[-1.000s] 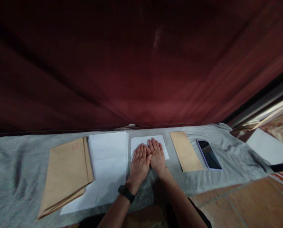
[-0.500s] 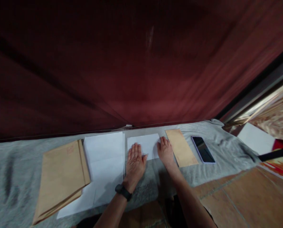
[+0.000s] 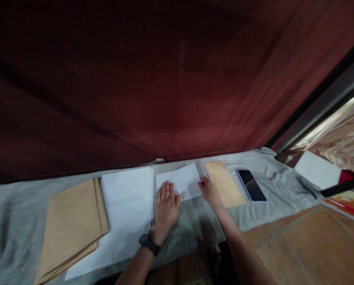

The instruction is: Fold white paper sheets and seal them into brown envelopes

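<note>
Small white sheet [image 3: 183,176]: lay on the grey cloth [image 3: 286,188], between the two hands, its surface slightly bowed and its left part pressed down. The picture was too soft to tell whether it was one layer or folded.
Left hand [image 3: 165,206]: rested palm down at the sheet's 7 o'clock, fingers straight and close together, thumb held a little out.
Right hand [image 3: 209,192]: sat at the sheet's 3 to 4 o'clock, fingers curled in, thumb and fingertips apparently pinching its right edge.
Watch [image 3: 149,244]: was strapped on the left wrist.
White paper stack [image 3: 128,190]: lay flat at 9 o'clock from the small sheet, just beside it, its lower part partly under the large brown envelopes [image 3: 73,213], which were at 8 to 9 o'clock and farther out.
Narrow brown envelope [image 3: 224,180]: lay flat at 3 o'clock, near the right hand; nothing showed sticking out of it.
Phone [image 3: 252,186]: was beyond it at 3 o'clock, dark screen up.
Progress: by judgement, handling of the small sheet was under way and unfinished, since both hands were on it. It was outside the narrow envelope, and the stack's visible top was unfolded. How much remained could not be told.
</note>
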Demonstrator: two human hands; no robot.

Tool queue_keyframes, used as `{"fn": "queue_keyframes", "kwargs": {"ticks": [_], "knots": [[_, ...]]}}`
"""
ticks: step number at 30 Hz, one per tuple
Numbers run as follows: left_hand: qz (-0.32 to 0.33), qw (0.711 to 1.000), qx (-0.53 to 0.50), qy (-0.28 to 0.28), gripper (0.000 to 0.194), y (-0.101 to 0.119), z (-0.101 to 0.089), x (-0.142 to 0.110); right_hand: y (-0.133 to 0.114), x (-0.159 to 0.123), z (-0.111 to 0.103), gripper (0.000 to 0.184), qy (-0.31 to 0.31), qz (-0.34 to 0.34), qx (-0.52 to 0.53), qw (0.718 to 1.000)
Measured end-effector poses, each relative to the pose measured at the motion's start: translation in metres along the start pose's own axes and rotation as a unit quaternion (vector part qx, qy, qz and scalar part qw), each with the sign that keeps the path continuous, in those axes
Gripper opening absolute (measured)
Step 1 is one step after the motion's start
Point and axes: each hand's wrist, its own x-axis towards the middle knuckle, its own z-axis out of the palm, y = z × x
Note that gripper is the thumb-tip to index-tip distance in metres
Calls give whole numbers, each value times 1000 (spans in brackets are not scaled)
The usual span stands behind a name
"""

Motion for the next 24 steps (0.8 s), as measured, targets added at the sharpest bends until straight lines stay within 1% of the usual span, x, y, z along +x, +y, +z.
{"fn": "queue_keyframes", "kwargs": {"ticks": [3,7,10,12,15,18,21,24], "knots": [[7,1000,-3,19,59,8,-5,-4,6,-8,-12,15,-31,11,49,998],[59,996,-26,67,58,22,-8,-23,21,-25,-25,15,-58,33,85,994],[92,993,-21,67,58,29,-2,-39,33,-41,-27,12,-75,46,80,993],[99,994,-9,55,57,32,2,-45,38,-50,-28,12,-90,47,59,993],[89,996,-2,28,55,34,1,-45,40,-57,-29,10,-103,45,20,994],[54,999,5,5,56,36,-5,-39,39,-57,-32,10,-99,41,-14,994],[28,999,22,-4,57,37,-7,-35,38,-55,-34,12,-86,33,-47,995],[25,999,31,-5,57,36,-4,-33,37,-61,-36,9,-57,15,-95,994]]}}
